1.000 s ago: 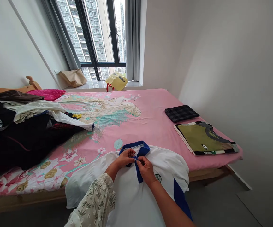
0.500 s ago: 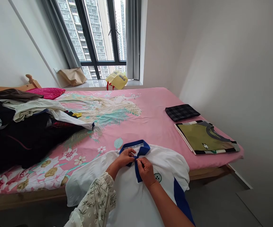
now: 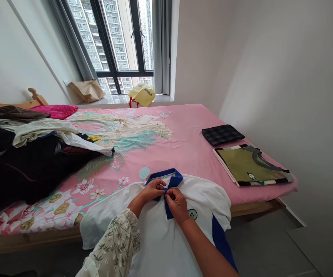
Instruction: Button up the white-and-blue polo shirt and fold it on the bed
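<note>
White shirt (image 3: 162,248), both hands (image 3: 153,191) (image 3: 178,206) at blue placket (image 3: 169,211)

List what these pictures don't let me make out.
Head view, throughout:
White shirt: hem cut off by the bottom edge.
Collar: any button hidden by left hand and right hand.
Badge: lettering too small.
Clothes pile: left end cut off by picture's edge.
Paper bag: inside hidden by its sides.

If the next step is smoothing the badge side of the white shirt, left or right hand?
Right, probably. The right hand is beside the round badge; the left hand is across the blue placket from it. Both are at the placket.
</note>
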`<state>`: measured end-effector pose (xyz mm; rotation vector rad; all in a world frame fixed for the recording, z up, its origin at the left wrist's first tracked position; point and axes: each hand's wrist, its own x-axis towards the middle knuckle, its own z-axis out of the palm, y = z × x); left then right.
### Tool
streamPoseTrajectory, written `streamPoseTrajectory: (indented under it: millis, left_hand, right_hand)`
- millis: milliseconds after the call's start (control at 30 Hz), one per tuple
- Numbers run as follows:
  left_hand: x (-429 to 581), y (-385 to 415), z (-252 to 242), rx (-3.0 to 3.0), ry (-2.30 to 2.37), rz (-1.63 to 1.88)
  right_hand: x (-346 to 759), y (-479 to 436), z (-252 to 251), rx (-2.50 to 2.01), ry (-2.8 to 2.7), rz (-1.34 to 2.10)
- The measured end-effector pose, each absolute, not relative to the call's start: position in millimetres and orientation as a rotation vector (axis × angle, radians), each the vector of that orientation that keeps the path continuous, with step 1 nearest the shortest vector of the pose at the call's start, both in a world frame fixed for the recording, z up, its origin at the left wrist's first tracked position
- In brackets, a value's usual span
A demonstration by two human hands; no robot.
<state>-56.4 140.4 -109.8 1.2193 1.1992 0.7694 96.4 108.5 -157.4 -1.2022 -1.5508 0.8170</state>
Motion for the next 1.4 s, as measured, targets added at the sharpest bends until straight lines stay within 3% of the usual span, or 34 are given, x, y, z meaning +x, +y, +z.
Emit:
streamPoseTrajectory:
  millis: [633,1400]
  left_hand:
    - [-59,137,-108,1.286,1.124,0.774]
    - [-49,124,-108,1.278,1.190,0.911]
  right_hand:
    - [97,112,-150,-1.345,-1.543,0.848]
    - [107,118,-155,-1.190,-1.459,1.052]
